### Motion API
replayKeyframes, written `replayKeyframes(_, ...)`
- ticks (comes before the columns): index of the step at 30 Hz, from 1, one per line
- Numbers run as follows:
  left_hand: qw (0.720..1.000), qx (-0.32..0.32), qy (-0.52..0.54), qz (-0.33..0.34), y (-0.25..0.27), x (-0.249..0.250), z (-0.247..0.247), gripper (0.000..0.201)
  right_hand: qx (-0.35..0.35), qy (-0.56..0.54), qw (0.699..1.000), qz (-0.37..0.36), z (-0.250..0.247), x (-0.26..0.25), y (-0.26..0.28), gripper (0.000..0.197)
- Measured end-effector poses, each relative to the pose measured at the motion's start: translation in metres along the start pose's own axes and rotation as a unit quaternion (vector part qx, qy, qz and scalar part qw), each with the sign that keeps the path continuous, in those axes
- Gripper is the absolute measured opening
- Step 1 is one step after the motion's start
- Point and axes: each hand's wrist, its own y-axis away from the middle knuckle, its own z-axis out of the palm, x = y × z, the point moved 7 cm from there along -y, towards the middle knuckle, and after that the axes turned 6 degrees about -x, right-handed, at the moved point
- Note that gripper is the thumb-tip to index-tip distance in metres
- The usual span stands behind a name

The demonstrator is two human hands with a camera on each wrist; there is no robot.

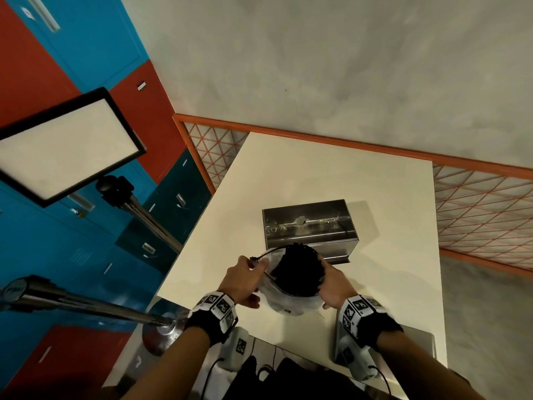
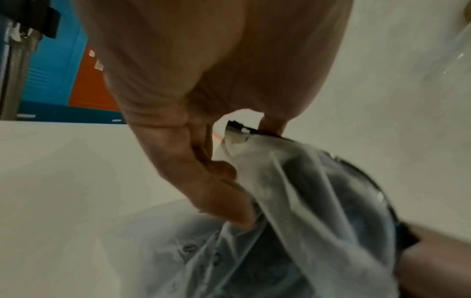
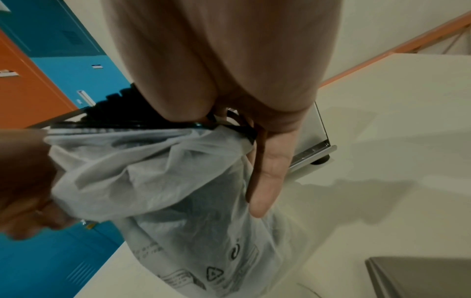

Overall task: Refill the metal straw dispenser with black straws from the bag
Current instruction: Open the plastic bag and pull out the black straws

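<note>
The metal straw dispenser [image 1: 310,229] stands open-topped in the middle of the white table [image 1: 331,168]; its corner shows as the dispenser [image 3: 316,141] in the right wrist view. Just in front of it both hands hold a translucent plastic bag [image 1: 291,301] upright, its mouth spread. A bundle of black straws [image 1: 300,269] sticks out of it. My left hand [image 1: 253,265] pinches the left rim, seen close as the left hand [image 2: 224,167] on the bag [image 2: 293,191]. My right hand [image 1: 326,274] grips the right rim; the right hand [image 3: 229,121] curls over the bag [image 3: 178,181] beside the straws [image 3: 114,108].
A grey flat metal piece [image 1: 415,342] lies at the table's near right edge. A light panel [image 1: 66,145] on a stand and a metal pole [image 1: 86,304] stand left of the table, before blue and orange lockers. An orange mesh fence [image 1: 476,203] runs behind.
</note>
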Motion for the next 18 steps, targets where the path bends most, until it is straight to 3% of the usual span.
replayKeyframes(3,0.986,-0.073,0.147,-0.001,0.007,-0.001,0.015,0.025,0.0,0.0,1.0,-0.006,0.003,-0.003,0.001,0.09)
replayKeyframes(5,0.979,-0.065,0.19,0.03,-0.002,-0.002,0.016,0.03,0.016,-0.003,1.0,-0.022,0.003,-0.009,0.0,0.074)
replayKeyframes(8,0.976,-0.033,0.203,0.072,-0.006,-0.004,0.015,0.039,0.024,0.005,0.999,-0.03,0.005,-0.014,-0.004,0.073)
replayKeyframes(11,0.984,-0.048,0.16,0.058,-0.014,-0.021,0.023,0.036,0.031,0.009,0.999,-0.037,0.008,-0.014,-0.007,0.07)
replayKeyframes(14,0.993,-0.067,0.099,-0.004,-0.023,-0.043,0.025,0.028,0.011,0.027,0.999,-0.036,0.013,-0.013,-0.007,0.073)
replayKeyframes(16,1.0,-0.012,-0.016,0.021,-0.029,-0.044,0.015,0.04,0.006,0.02,0.999,-0.034,0.012,-0.009,-0.007,0.077)
replayKeyframes(18,0.986,0.066,-0.121,0.095,-0.028,-0.03,0.003,0.06,0.027,-0.009,0.998,-0.048,0.005,-0.008,-0.004,0.076)
